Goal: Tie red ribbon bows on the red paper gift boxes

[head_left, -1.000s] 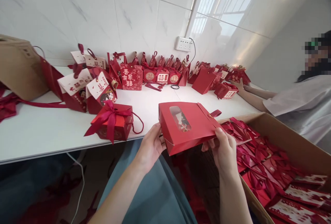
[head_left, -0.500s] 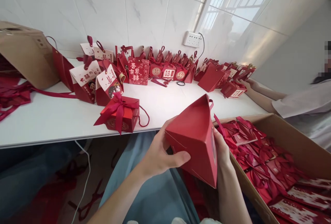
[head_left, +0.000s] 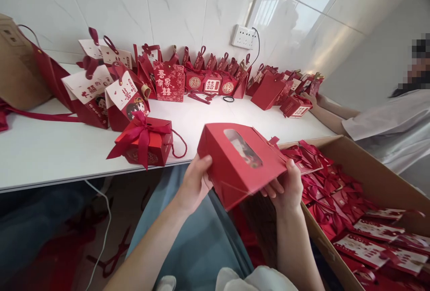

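A red gift box [head_left: 231, 170] is tilted in front of me, above my lap, with a rounded clear window on its upper face. My left hand [head_left: 195, 183] grips its left end, thumb on the near face. Under and along the right end, my right hand [head_left: 285, 188] holds it with thumb and fingers closed on the edge; some fingers are hidden beneath. A ribbon tab pokes out at the box's far right. To the left, on the table edge, sits a smaller red box with a ribbon bow [head_left: 144, 141] and a cord handle.
The white table [head_left: 43, 156] carries rows of red gift boxes [head_left: 168, 82] along the tiled wall. A cardboard carton [head_left: 376, 165] full of flat red boxes stands at the right. A power strip [head_left: 244, 36] is on the wall. Another person's hands [head_left: 317, 102] touch boxes at far right.
The gift box has been turned in my hands from a peaked, upright pose onto its side, so its window now shows. My hands have shifted to its two ends.
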`<action>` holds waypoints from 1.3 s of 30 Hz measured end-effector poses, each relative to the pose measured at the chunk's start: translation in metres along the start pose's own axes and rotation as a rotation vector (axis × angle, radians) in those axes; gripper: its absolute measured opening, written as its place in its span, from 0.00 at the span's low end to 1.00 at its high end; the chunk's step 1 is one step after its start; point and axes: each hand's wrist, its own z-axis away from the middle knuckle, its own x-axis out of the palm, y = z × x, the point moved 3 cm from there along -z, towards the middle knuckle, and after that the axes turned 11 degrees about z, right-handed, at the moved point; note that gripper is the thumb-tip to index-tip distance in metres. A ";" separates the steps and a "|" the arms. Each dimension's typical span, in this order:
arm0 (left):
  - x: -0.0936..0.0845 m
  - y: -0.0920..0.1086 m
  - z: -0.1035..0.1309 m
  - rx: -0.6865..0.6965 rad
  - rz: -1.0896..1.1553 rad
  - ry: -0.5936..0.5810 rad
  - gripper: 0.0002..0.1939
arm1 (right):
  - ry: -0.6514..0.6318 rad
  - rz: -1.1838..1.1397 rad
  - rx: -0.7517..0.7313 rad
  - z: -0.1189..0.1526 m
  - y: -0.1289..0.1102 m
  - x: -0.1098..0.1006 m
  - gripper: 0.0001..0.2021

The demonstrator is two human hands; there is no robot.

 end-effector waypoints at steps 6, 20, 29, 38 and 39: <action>-0.013 -0.012 -0.010 -0.159 0.204 0.162 0.14 | 0.147 -0.067 0.019 0.010 -0.010 0.005 0.25; 0.005 -0.012 -0.001 -0.091 0.229 0.111 0.12 | 0.036 -0.208 0.289 -0.006 0.006 0.007 0.25; 0.016 -0.011 0.005 0.031 -0.066 0.068 0.18 | -0.125 -0.342 0.337 -0.013 0.020 0.004 0.26; 0.010 -0.014 -0.004 -0.140 0.124 0.128 0.18 | -0.037 -0.290 0.229 0.008 -0.004 -0.004 0.25; 0.009 -0.014 -0.004 -0.140 0.129 0.121 0.20 | -0.007 -0.252 0.189 0.010 -0.004 -0.005 0.24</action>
